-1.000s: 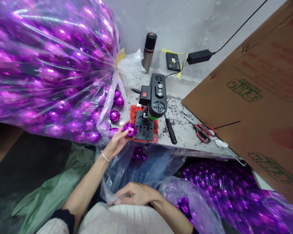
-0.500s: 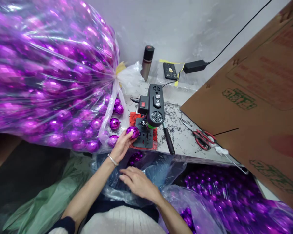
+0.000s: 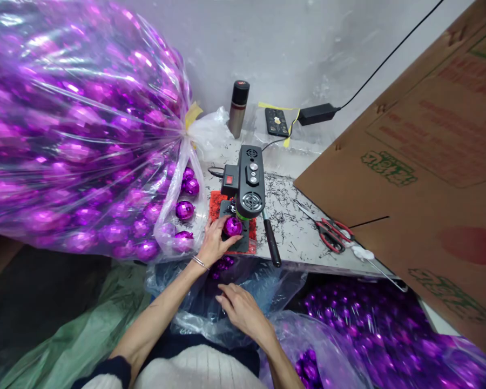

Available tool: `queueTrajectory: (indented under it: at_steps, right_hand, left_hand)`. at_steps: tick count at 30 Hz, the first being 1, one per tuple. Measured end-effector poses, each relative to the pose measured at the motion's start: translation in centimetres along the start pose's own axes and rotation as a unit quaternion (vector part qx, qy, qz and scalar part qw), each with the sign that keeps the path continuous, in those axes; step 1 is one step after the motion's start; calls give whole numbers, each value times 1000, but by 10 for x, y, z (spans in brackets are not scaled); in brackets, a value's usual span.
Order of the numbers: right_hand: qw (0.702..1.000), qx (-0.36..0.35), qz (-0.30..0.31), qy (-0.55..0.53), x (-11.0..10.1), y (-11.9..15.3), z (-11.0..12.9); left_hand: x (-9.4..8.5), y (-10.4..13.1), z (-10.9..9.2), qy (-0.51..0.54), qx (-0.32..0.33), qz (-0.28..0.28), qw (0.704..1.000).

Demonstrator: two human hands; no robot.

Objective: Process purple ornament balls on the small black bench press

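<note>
My left hand (image 3: 214,241), a bracelet at its wrist, has thumb and fingers around a shiny purple faceted ball ornament (image 3: 232,226). The ball sits over the black base plate (image 3: 243,244) of a small black bench drill press (image 3: 251,181), just under its head. My right hand (image 3: 243,310) hovers lower, above a clear plastic bag (image 3: 263,281), with loosely bent fingers, thumb apart, and nothing visible in them. Beside the press hangs its black lever handle (image 3: 271,243). More loose purple balls (image 3: 184,210) lie left of the press.
A big tied bag of purple balls (image 3: 85,156) fills the left. Red-handled scissors (image 3: 332,234) lie beside a large cardboard box (image 3: 421,162) on the right. A bottle (image 3: 238,111), phone (image 3: 276,122) and power adapter (image 3: 318,114) stand behind. Dark shavings litter the tabletop (image 3: 281,200).
My left hand has brought the ball right, from the plate's left edge to beneath the press head, and turned it. My right hand has shifted slightly right and down. The view moved a little.
</note>
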State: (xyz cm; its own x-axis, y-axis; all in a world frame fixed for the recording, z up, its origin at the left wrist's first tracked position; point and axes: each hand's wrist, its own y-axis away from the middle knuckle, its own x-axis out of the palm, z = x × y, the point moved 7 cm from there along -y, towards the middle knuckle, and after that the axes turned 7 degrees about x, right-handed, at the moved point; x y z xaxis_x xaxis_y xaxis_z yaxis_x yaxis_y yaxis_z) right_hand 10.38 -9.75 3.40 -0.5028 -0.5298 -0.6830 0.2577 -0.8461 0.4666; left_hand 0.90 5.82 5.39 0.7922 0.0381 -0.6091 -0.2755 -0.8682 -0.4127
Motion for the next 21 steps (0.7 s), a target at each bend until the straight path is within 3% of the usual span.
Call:
queueTrajectory:
  at_steps: [6, 12, 17, 21]
  right_hand:
    - [992, -45, -116, -18, -42, 4, -9]
    - [972, -47, -221, -58, -88, 4, -22]
    - [965, -46, -248, -76, -92, 2, -23]
    - [969, -40, -235, -69, -85, 3, -25]
  left_hand:
    - [-3, -5, -9, -13, 40, 3, 999]
    - [5, -7, -2, 0, 39, -8, 999]
    - [12, 2, 9, 18, 12, -52, 998]
    - [5, 7, 16, 40, 4, -30, 999]
